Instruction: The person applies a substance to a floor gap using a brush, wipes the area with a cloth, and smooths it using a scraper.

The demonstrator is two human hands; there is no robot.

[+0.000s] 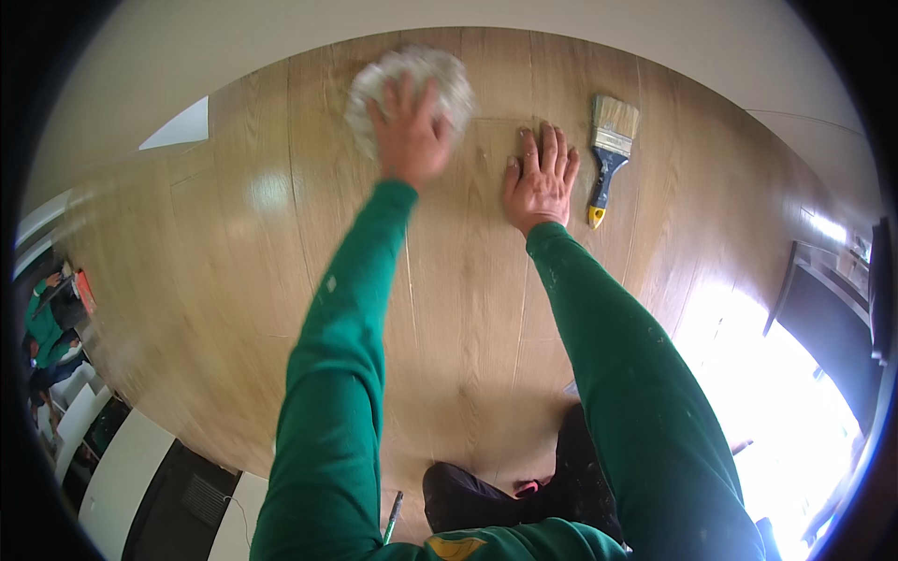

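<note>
My left hand (412, 138) presses a bunched whitish rag (416, 64) onto the wood-plank floor (468, 280), its fingers spread over the top. Both hand and rag are smeared by motion. To the right, my right hand (541, 182) lies flat on the planks with its fingers stretched out and holds nothing. Just beyond it on the right lies a wide paintbrush (610, 159) with pale bristles, a dark blue handle and a yellow end. It is apart from the hand, bristles pointing away from me.
A pale wall (524, 21) curves along the far edge of the floor. At the far left, a person in green (44, 327) is near an orange-red object (85, 292). White and black panels (122, 486) stand at the lower left. Bright glare covers the right side.
</note>
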